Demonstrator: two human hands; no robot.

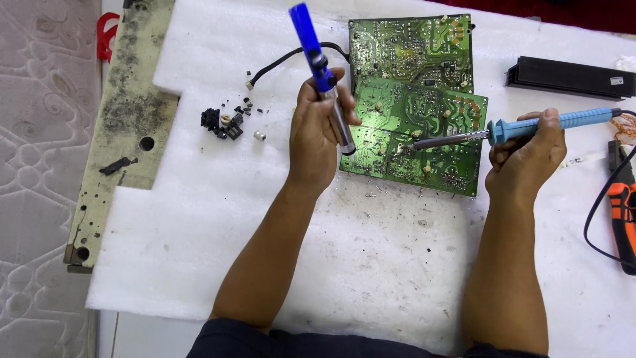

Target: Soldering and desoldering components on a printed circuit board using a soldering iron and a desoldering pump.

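White foam surface (218, 219) carries a green circuit board (414, 99); right hand (523, 156) grips a soldering iron (530, 127) touching it, left hand (317, 129) grips a desoldering pump (323, 73) beside.

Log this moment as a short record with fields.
Left hand: grips a blue solder sucker, tip down at the board's edge
Right hand: holds a blue soldering iron, tip on the green circuit board
Surface: white foam sheet
Left of board: pile of small black parts
Right edge: orange-and-black pliers, black bar
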